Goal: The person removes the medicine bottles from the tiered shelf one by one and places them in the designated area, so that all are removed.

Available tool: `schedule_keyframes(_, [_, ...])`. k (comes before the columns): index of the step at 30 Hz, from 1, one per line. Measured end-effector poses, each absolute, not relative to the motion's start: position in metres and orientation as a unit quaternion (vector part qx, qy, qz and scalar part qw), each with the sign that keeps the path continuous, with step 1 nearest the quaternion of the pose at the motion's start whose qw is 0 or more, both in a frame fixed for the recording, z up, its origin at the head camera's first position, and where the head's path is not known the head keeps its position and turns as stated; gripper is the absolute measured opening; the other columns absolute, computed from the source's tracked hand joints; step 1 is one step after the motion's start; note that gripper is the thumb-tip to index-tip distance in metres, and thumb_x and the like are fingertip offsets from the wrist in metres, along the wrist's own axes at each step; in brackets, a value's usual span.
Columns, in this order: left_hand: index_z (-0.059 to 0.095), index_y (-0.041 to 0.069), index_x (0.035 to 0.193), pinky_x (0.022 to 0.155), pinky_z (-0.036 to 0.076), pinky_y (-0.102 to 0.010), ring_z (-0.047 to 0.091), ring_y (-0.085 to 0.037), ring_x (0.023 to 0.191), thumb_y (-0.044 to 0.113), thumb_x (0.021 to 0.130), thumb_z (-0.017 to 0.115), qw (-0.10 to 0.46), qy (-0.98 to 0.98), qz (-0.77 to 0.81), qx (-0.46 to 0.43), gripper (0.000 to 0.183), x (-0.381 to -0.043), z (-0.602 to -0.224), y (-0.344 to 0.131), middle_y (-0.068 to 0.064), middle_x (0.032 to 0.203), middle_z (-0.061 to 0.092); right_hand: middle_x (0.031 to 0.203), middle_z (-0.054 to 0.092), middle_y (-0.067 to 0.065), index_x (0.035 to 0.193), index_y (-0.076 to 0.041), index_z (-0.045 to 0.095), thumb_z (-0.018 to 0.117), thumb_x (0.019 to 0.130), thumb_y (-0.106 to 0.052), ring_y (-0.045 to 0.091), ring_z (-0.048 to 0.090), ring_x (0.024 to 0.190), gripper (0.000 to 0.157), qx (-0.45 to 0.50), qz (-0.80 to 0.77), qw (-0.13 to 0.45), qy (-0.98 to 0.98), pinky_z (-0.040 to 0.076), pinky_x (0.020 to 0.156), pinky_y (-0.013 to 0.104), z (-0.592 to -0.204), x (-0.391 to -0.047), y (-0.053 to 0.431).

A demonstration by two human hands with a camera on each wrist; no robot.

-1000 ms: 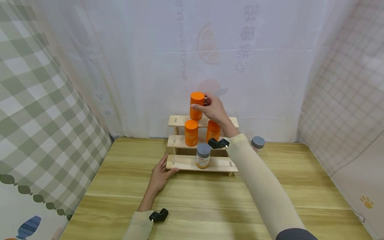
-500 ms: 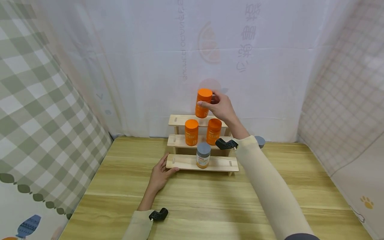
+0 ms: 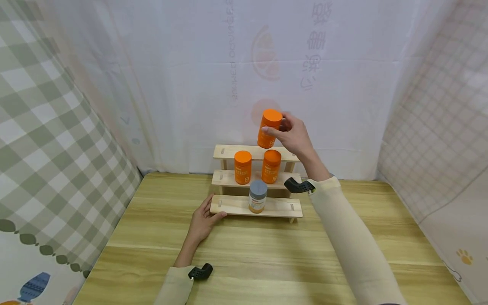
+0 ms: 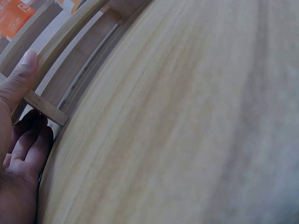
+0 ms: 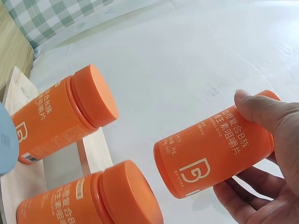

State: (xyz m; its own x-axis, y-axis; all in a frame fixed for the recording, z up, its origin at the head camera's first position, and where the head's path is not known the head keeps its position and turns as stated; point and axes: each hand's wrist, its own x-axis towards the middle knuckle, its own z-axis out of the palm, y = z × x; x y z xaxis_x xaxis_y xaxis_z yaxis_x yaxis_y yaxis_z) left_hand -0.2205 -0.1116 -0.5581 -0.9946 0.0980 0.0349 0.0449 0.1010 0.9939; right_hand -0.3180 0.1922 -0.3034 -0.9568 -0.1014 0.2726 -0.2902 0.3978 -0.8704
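Observation:
My right hand (image 3: 295, 134) grips an orange supplement bottle (image 3: 270, 129) between thumb and fingers. The bottle leans slightly, its base just over the top tier of a three-step wooden display stand (image 3: 232, 151). Down at the left end of the stand's lowest tier, my left hand (image 3: 202, 220) holds the board's edge; the left wrist view shows the thumb (image 4: 23, 74) at the board and the fingers curled below. On the middle tier stand two more orange bottles (image 3: 242, 167). A grey-lidded bottle (image 3: 257, 197) is upright on the lowest tier.
The stand is on a wood-grain table (image 3: 244, 262). Behind it hangs a white printed curtain (image 3: 175, 106), with a green checked cloth (image 3: 57, 127) to the left. A grey lid edge (image 3: 331, 175) peeks out behind my right forearm, the rest hidden.
My right hand has moved right and slightly up, carrying the orange bottle from the top tier's middle toward its right half. My left hand keeps its place on the stand.

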Motion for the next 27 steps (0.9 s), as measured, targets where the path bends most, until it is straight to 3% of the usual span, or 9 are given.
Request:
schedule_keyframes(7, [0.032, 0.019, 0.162, 0.118, 0.042, -0.047, 0.044, -0.029, 0.148, 0.028, 0.087, 0.084, 0.019, 0.743, 0.667, 0.047, 0.092, -0.219, -0.557, -0.111, -0.013, 0.158, 0.048, 0.135, 0.067, 0.014, 0.146, -0.018, 0.055, 0.080, 0.091, -0.040, 0.027, 0.064, 0.118, 0.064, 0.107, 0.537, 0.094, -0.832, 0.051, 0.104, 0.041, -0.300, -0.312, 0.209])
schedule_keyframes(21, [0.032, 0.020, 0.162, 0.119, 0.041, -0.047, 0.045, -0.028, 0.148, 0.030, 0.087, 0.084, 0.021, 0.750, 0.660, 0.046, 0.092, -0.218, -0.557, -0.112, -0.011, 0.158, 0.048, 0.137, 0.065, 0.013, 0.147, -0.021, 0.054, 0.080, 0.090, -0.043, 0.024, 0.063, 0.119, 0.066, 0.077, 0.524, 0.120, -0.840, 0.052, 0.106, 0.040, -0.298, -0.297, 0.241])
schedule_keyframes(27, [0.034, 0.020, 0.162, 0.119, 0.040, -0.047, 0.046, -0.028, 0.147, 0.029, 0.086, 0.084, 0.017, 0.748, 0.662, 0.043, 0.091, -0.218, -0.557, -0.112, -0.012, 0.157, 0.049, 0.138, 0.065, 0.012, 0.149, -0.023, 0.053, 0.079, 0.089, -0.046, 0.019, 0.063, 0.116, 0.069, 0.063, 0.516, 0.119, -0.846, 0.050, 0.096, 0.033, -0.297, -0.292, 0.254])
